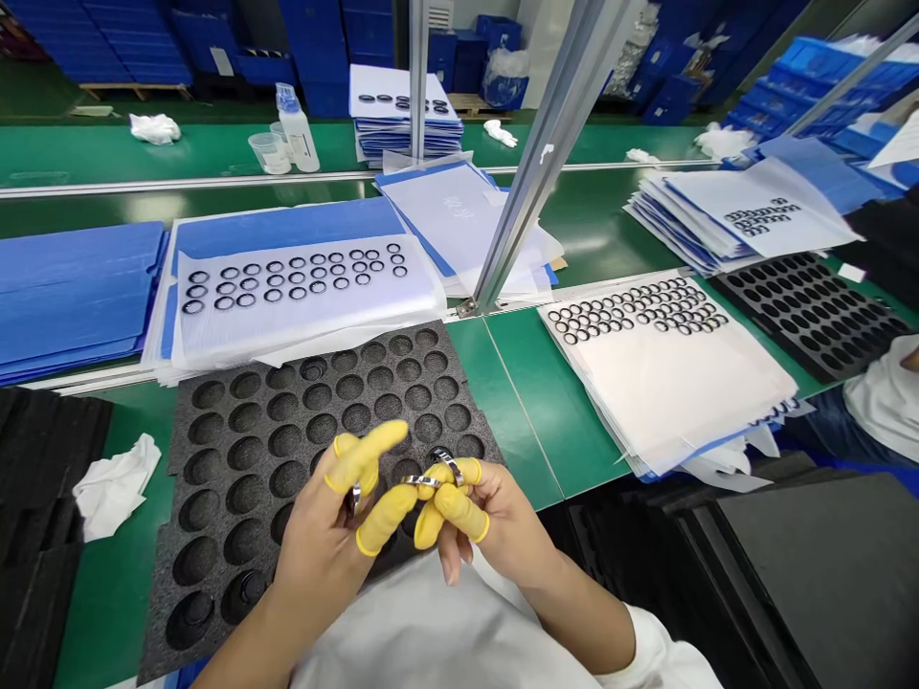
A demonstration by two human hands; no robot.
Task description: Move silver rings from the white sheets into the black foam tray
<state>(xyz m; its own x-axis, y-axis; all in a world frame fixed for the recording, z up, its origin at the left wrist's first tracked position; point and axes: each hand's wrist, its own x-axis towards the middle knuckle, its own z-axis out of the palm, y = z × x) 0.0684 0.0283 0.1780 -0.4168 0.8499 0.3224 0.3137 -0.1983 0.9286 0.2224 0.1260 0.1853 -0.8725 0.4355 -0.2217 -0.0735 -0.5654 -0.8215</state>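
Observation:
Yellow finger cots cover fingertips on both hands, which meet over the near right part of a black foam tray (164, 588) with round pockets. My left hand (323, 536) is closed, with a shiny ring (355, 496) held among its fingers and its index finger pointing out. Between the two hands is a second metal ring (418, 480), pinched by the left thumb and touched by the right fingers. My right hand (503, 512) also grips a dark shiny ring (449, 466). A few tray pockets hold a dark ring (314, 369); the hands hide some pockets.
Rows of black rings lie on a white sheet stack (308, 325) behind the tray and on another stack (682, 383) at right. A metal post (531, 182) rises between them. A crumpled white cloth (119, 483) lies left. Another person's sleeve (886, 397) shows at far right.

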